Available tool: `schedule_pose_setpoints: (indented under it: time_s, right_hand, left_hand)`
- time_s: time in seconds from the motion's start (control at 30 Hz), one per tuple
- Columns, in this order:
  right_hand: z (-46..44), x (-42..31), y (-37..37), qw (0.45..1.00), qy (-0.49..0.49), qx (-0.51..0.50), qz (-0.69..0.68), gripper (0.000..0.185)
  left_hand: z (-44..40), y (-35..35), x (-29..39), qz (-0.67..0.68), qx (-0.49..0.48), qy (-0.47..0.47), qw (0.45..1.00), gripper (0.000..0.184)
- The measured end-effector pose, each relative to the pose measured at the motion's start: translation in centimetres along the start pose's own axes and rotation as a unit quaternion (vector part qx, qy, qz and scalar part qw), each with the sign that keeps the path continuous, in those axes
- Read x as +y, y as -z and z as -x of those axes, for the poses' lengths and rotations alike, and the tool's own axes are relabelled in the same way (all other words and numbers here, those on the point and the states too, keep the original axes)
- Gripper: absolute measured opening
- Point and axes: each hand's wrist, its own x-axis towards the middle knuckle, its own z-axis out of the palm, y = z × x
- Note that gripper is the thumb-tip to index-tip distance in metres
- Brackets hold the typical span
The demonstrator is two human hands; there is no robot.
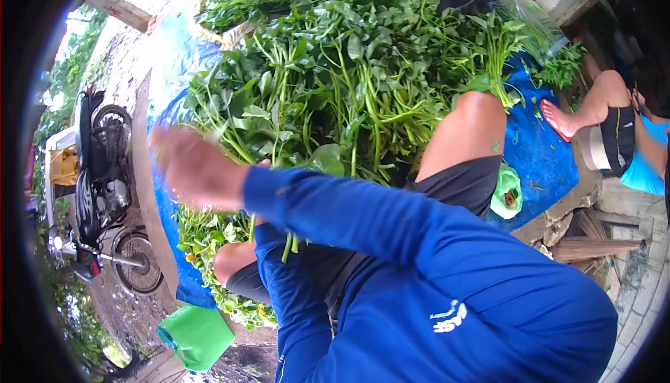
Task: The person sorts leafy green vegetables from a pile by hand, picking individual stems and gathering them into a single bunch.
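Observation:
My right arm in its blue sleeve reaches across to the left, and my right hand (199, 170) is smeared by motion. Its fingers look bent, but I cannot make out whether they hold anything. Below that forearm runs my left sleeve; my left hand (265, 163) is mostly hidden, with only a fingertip showing past the right cuff. Cut stalks of leafy greens (290, 245) stick out beneath the right forearm, over the left sleeve, and appear gripped in my left hand. A large heap of leafy greens (349, 69) lies in front of my knees.
A blue tarp (534, 153) lies under the heap. More greens (244, 306) lie beside my left leg. At lower left is a green container (197, 338), and a motorcycle (105, 194) stands beyond. A green plastic bag (507, 193) sits by my right knee. Another person's sandaled foot (562, 121) is at right.

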Motion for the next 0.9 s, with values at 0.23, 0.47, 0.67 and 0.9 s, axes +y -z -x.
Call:
schedule_pose_setpoints:
  time_s: [0.23,0.47,0.67,0.9]
  right_hand:
    - [4.7,2.1,12.4,0.915,0.186,-0.140,0.331,0.016]
    - [15.6,16.6,22.9,0.732,-0.594,-0.100,0.320,0.028]
    - [19.8,19.7,21.6,0.826,-0.482,0.044,0.288,0.027]
    - [15.8,13.8,24.8,0.749,-0.610,0.117,-0.230,0.033]
  left_hand:
    - [1.8,-0.2,-0.5,-0.069,-0.043,-0.083,0.993,0.026]
    - [2.5,-1.7,1.5,-0.061,-0.002,-0.019,0.998,0.034]
    - [2.7,-3.6,1.4,-0.049,-0.013,-0.019,0.999,0.027]
    - [2.5,-4.1,0.7,-0.055,-0.028,0.007,0.998,0.024]
